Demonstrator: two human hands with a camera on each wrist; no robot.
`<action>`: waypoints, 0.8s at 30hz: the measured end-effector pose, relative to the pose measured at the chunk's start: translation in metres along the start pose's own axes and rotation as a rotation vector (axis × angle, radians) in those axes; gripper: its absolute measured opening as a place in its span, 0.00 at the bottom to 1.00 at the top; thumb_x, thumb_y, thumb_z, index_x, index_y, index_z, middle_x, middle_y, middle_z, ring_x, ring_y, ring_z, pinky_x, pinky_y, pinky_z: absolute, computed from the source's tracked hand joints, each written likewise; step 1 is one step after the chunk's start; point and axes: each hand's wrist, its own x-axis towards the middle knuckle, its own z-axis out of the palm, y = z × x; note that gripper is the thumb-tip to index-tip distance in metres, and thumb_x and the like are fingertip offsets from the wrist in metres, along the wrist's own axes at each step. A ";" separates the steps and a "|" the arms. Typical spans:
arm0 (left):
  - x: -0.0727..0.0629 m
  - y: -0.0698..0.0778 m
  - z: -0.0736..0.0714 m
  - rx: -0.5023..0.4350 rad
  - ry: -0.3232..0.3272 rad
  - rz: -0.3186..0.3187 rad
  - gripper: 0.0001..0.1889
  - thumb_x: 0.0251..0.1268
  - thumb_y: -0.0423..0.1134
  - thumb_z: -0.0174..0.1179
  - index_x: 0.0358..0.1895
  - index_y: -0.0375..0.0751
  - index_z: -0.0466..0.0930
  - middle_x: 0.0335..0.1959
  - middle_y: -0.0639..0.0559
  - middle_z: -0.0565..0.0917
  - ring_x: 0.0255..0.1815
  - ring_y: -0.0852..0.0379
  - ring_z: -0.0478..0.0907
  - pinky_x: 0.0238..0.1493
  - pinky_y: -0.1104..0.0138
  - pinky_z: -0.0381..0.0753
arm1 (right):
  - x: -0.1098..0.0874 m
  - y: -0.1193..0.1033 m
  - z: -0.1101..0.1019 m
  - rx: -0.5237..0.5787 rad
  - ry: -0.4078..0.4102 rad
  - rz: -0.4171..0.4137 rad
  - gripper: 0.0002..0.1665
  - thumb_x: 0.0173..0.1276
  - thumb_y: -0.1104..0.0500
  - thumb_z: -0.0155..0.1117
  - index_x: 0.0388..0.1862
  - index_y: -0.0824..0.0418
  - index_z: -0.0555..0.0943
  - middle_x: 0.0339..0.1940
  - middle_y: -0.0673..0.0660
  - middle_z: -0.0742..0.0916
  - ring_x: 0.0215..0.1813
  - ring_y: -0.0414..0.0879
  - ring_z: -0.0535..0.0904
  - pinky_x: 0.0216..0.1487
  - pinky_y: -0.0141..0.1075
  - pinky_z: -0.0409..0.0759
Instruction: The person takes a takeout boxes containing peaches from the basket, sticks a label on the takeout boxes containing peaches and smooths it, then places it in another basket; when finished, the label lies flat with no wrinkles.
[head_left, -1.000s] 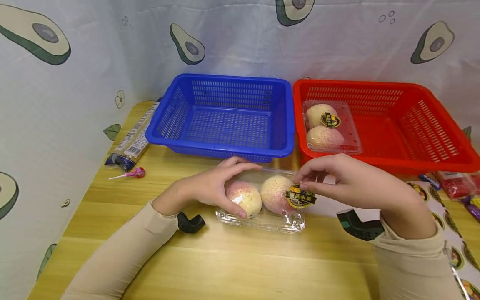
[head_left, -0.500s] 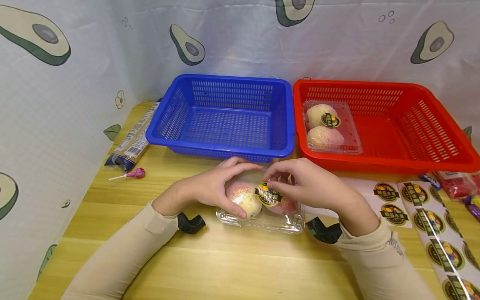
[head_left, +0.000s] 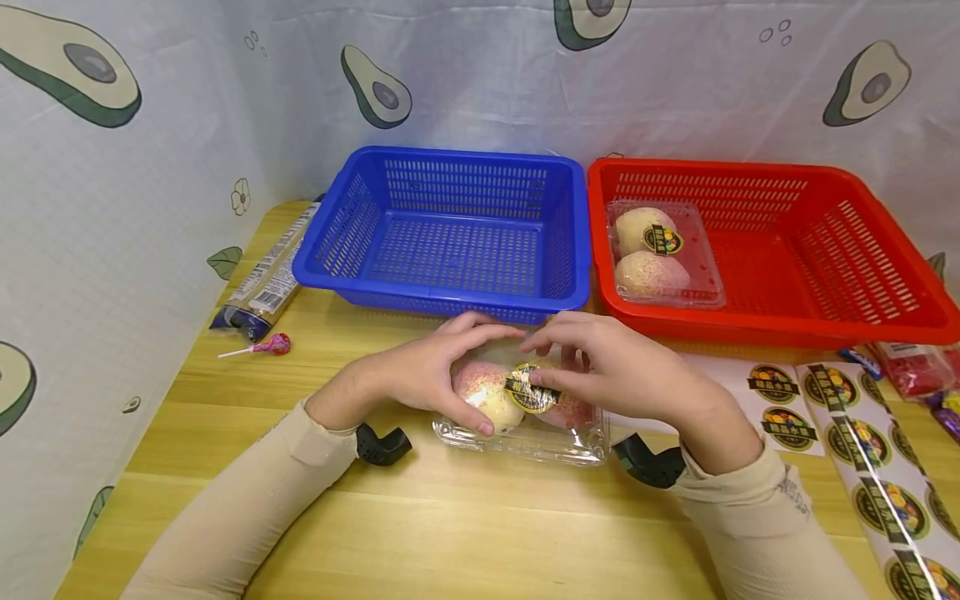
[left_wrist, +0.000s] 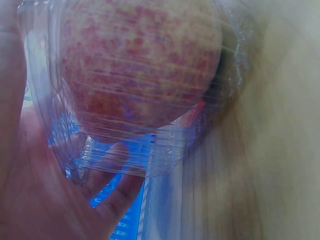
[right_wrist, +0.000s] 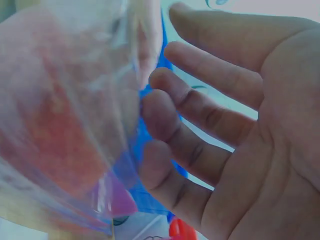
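A clear plastic clamshell box [head_left: 517,448] with two pale, pink-speckled peaches [head_left: 483,398] inside lies on the table in front of me. My left hand [head_left: 420,371] grips its left end, thumb at the front and fingers round the back. A round black-and-gold fruit sticker [head_left: 527,390] lies on the middle of the lid. Over the lid's right half is my right hand [head_left: 622,367], its thumb on the sticker's edge and its fingers loosely bent. The right wrist view shows those fingers [right_wrist: 160,117] beside the box wall, pinching nothing.
Behind the box stand a blue basket [head_left: 442,292] and a red basket [head_left: 780,325]; the red one holds a similar stickered peach box [head_left: 705,267]. Sticker sheets [head_left: 840,442] lie at right. A lollipop [head_left: 279,344] and a long packet [head_left: 262,283] are at left.
My right hand has carried the sticker leftward onto the middle of the lid and loosened its pinch on it. The left hand has stayed on the box.
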 end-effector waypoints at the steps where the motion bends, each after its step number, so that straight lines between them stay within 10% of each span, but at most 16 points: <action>1: 0.000 0.000 0.000 0.001 0.001 0.000 0.55 0.41 0.61 0.80 0.77 0.61 0.61 0.68 0.58 0.63 0.68 0.61 0.60 0.66 0.59 0.67 | -0.001 0.000 -0.001 0.000 -0.001 0.001 0.16 0.68 0.54 0.72 0.54 0.55 0.86 0.40 0.45 0.82 0.35 0.40 0.77 0.32 0.34 0.79; 24: 0.000 -0.001 0.001 -0.016 -0.005 -0.017 0.55 0.42 0.61 0.80 0.77 0.63 0.61 0.67 0.59 0.62 0.66 0.63 0.60 0.65 0.60 0.69 | -0.003 0.003 0.002 -0.132 -0.083 -0.179 0.18 0.66 0.63 0.72 0.55 0.54 0.88 0.45 0.45 0.81 0.51 0.42 0.73 0.50 0.40 0.77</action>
